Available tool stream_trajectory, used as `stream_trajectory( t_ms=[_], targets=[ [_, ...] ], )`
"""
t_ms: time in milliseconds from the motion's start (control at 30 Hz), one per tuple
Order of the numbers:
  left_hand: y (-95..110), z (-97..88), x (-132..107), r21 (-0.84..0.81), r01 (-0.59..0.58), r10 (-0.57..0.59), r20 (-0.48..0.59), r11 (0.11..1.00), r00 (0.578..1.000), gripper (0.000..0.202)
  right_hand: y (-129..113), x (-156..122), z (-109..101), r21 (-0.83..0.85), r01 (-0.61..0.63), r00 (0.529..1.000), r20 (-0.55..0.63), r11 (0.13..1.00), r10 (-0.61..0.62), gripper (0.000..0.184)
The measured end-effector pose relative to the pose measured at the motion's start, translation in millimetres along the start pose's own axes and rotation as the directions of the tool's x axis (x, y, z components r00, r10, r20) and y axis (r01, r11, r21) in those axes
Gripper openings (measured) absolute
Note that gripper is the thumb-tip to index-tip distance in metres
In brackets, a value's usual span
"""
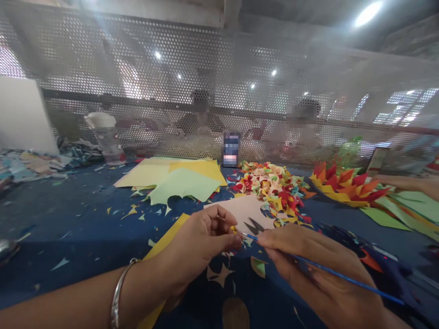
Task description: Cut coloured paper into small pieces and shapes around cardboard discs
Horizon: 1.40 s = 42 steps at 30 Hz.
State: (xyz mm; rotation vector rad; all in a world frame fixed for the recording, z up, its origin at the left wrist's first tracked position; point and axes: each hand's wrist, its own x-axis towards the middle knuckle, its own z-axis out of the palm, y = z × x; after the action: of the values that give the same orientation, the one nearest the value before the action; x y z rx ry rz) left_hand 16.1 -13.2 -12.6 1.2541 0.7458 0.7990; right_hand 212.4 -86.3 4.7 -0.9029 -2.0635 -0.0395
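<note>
My left hand [206, 235], a silver bangle on its wrist, is closed in a pinch on a small yellow piece [233, 229], perhaps folded paper. The tip of a thin blue brush [350, 275] meets that piece. My right hand [318, 258] is closed around the brush, whose long handle runs back toward the lower right. Dark scissor blades [254, 226] stick out from the same hand, parted, with their handles hidden in it. Under the hands lie a pale pink sheet [236, 208], a star-shaped paper scrap [221, 275] and a small curved paper piece [258, 267].
Yellow and green sheets [185, 183] are stacked ahead. Beside them are a phone [231, 151] and a heap of folded paper pieces [270, 180]. An orange-red paper form [346, 185] sits right, near another person's hand [408, 183]. A lidded cup [108, 139] stands left. Perforated metal [206, 68] closes the back.
</note>
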Motion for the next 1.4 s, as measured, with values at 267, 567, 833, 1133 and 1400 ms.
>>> stream_trajectory(
  t_ms=[267,567,833,1133,1400],
  targets=[
    [-2,-5.0,2,-0.018,0.044,-0.044,-0.007,0.999,0.999,0.027,-2,1,2,-0.092,0.139,0.990,0.001,0.986,-0.139,0.032],
    [-1,-7.2,2,-0.038,0.061,-0.060,0.009,0.997,0.998,0.030,-4,-3,3,-0.155,0.141,0.990,0.056,0.978,-0.133,0.039],
    [1,-16.0,9,0.189,0.013,-0.019,0.030,0.982,0.999,0.032,-8,-3,0,-0.146,0.011,0.999,0.043,0.989,-0.005,0.030],
    [10,-22.8,6,0.628,-0.074,0.015,0.099,0.775,0.995,0.027,-2,-1,-3,-0.059,-0.288,0.949,0.114,0.956,0.293,0.010],
    [14,-25.6,0,0.813,-0.208,0.194,0.119,0.544,0.974,0.022,6,0,1,-0.149,-0.494,0.766,0.393,0.857,0.510,0.034]
  ],
)
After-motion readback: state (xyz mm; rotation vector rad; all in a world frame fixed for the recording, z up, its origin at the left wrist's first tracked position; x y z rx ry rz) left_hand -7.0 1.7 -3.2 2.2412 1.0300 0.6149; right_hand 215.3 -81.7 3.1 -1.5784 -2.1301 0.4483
